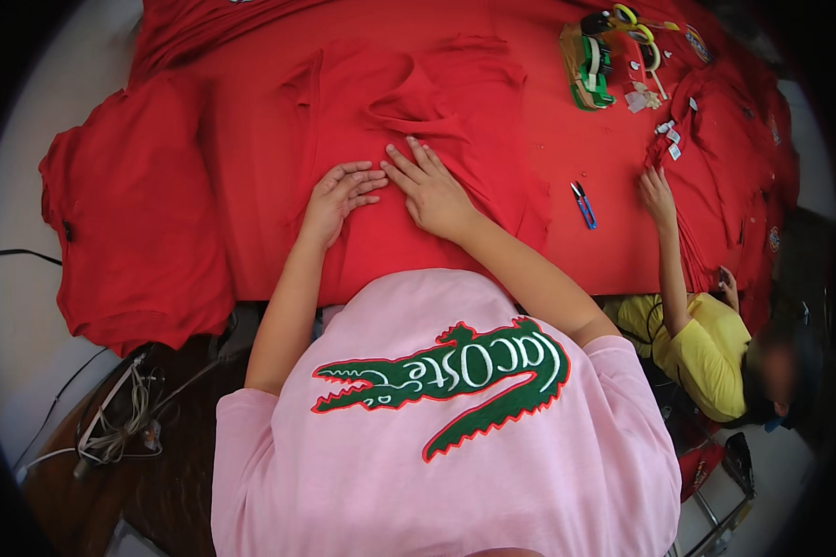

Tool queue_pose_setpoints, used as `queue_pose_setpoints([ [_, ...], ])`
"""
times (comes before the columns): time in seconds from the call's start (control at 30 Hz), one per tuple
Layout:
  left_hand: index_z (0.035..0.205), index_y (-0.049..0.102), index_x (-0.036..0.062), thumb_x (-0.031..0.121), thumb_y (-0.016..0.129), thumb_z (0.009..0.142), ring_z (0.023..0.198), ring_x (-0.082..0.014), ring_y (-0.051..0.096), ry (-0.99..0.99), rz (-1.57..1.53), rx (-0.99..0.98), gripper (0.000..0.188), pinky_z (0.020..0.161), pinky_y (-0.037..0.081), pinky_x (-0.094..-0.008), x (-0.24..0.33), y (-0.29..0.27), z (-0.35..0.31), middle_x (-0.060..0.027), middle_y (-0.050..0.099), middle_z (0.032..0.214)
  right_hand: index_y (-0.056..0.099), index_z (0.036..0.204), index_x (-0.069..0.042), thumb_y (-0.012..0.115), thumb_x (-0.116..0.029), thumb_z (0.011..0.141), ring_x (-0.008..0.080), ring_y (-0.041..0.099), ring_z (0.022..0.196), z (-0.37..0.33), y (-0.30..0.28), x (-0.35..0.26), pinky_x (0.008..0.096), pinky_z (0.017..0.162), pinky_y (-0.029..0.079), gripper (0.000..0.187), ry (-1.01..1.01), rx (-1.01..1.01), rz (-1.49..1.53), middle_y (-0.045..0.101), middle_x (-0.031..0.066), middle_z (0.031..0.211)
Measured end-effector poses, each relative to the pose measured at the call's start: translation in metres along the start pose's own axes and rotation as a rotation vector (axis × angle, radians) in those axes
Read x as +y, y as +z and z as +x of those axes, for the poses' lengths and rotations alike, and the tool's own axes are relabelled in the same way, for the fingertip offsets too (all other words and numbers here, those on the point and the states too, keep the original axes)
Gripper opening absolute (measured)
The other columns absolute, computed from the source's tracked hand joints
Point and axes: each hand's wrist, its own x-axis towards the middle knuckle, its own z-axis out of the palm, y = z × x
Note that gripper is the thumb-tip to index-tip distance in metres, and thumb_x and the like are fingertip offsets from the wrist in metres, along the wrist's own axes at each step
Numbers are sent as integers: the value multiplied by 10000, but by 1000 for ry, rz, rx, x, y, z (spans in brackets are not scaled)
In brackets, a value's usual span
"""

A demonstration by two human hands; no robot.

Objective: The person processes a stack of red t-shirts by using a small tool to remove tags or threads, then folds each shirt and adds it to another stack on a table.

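A red knit garment (362,111) lies spread in front of me on the red-covered table (585,260), with folds bunched toward its far end. My left hand (342,193) rests on its near part, fingers loosely bent and pointing right, with nothing in them. Beside it my right hand (429,190) lies flat on the cloth, fingers stretched out and apart. The fingertips of both hands almost meet. To the right lies a small pair of blue-handled thread snips (583,206), apart from my hands.
At far right stand a green tape dispenser (590,70) and yellow-handled scissors (625,16). A person in a yellow shirt (701,357) handles red garments with white tags (670,137) at the right. Another red garment (139,213) hangs over the left edge. Cables (121,418) lie coiled below.
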Motion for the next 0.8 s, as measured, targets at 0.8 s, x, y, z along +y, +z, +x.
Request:
queue_pose_setpoints([
  [0.8, 1097, 686, 72, 206, 792, 861, 1139, -330, 605, 493, 1329, 715, 292, 1013, 446, -466, -9, -44, -101, -131, 649, 1182, 679, 963, -12, 772, -200, 895, 312, 592, 814, -174, -64, 5, 409, 756, 501, 221, 511, 165, 144, 613, 122, 887],
])
